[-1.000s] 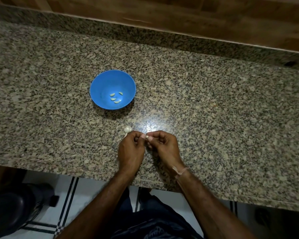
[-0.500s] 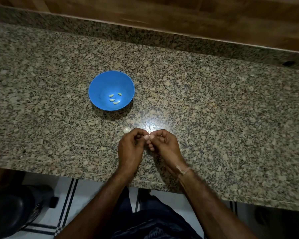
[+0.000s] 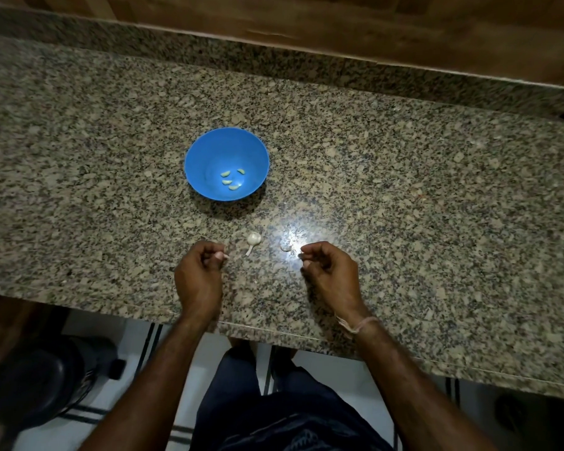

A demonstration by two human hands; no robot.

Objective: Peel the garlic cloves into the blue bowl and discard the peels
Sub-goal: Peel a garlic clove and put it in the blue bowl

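Four peeled cloves (image 3: 230, 181) lie in the bowl (image 3: 197, 157), beyond my fingers. My left fingers (image 3: 214, 257) curl, pinching a pale bit (image 3: 224, 255), clove or skin I cannot tell; my right fingers (image 3: 310, 252), well apart, curl on what seems a scrap (image 3: 301, 254). Between them on the desk (image 3: 404, 196) sit the garlic head (image 3: 254, 238) and a loose piece (image 3: 285, 247). I judge more peeling remains, peels undiscarded.

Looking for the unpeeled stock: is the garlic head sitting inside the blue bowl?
No, the garlic head lies on the granite counter nearer the person than the blue bowl, which holds only four small cloves.
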